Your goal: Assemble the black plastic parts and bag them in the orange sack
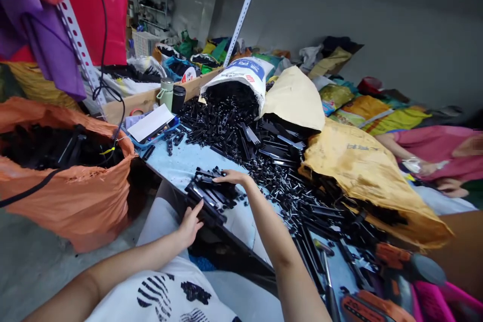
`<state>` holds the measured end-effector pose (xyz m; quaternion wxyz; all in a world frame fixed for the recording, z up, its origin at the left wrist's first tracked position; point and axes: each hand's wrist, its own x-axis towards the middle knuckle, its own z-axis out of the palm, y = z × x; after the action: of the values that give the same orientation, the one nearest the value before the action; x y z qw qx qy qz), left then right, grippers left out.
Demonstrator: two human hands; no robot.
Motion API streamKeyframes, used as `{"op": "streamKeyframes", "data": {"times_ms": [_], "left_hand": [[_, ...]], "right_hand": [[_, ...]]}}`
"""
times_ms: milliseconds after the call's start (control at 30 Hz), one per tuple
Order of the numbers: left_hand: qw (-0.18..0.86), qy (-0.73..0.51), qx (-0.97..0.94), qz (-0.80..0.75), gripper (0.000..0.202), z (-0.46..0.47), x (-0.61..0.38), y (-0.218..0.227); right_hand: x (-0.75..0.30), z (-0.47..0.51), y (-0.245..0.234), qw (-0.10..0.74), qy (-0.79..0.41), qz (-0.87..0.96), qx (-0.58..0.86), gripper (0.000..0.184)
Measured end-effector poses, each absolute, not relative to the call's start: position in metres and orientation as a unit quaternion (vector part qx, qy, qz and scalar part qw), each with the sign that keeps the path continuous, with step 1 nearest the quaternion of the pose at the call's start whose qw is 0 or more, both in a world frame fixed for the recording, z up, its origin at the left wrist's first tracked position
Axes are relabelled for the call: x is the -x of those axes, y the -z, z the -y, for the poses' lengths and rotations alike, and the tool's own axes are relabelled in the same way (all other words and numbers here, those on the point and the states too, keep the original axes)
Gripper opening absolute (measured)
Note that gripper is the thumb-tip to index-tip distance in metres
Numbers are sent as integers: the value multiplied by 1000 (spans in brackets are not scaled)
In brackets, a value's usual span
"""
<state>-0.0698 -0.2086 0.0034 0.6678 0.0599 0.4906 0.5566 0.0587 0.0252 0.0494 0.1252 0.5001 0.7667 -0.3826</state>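
A small heap of long black plastic-looking parts (211, 195) lies at the table's near edge, in front of my lap. My left hand (191, 224) is at the heap's near side, index finger stretched out against a black strip and thumb apart. Over the far side of the same heap reaches my right hand (232, 177), its fingers extended to the left and touching the parts. Neither hand is wrapped around a part. Beyond them spreads a large pile of black parts and small metal pieces (279, 181) on the light blue tabletop (192, 157).
An orange sack (75, 201) of black parts stands left. White (241, 73), cream (294, 95) and yellow (362, 176) sacks lie behind the pile. A blue tray (158, 133) sits back left. Orange power tools (377, 307) lie front right. Another person's arm (407, 156) is at right.
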Motion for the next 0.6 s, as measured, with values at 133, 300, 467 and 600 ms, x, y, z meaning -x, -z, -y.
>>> {"op": "streamKeyframes", "data": {"times_ms": [133, 300, 467, 600], "left_hand": [[567, -645, -42, -510, 51, 220, 67, -2], [578, -665, -38, -472, 54, 227, 84, -9], [545, -707, -79, -444, 56, 224, 99, -31], [497, -732, -123, -449, 58, 202, 140, -54]], "right_hand": [[-51, 10, -43, 147, 407, -750, -501, 103], [-56, 46, -47, 80, 554, -664, -495, 72], [-37, 85, -43, -20, 623, -650, -434, 68], [10, 90, -52, -160, 624, -646, -409, 55]]}}
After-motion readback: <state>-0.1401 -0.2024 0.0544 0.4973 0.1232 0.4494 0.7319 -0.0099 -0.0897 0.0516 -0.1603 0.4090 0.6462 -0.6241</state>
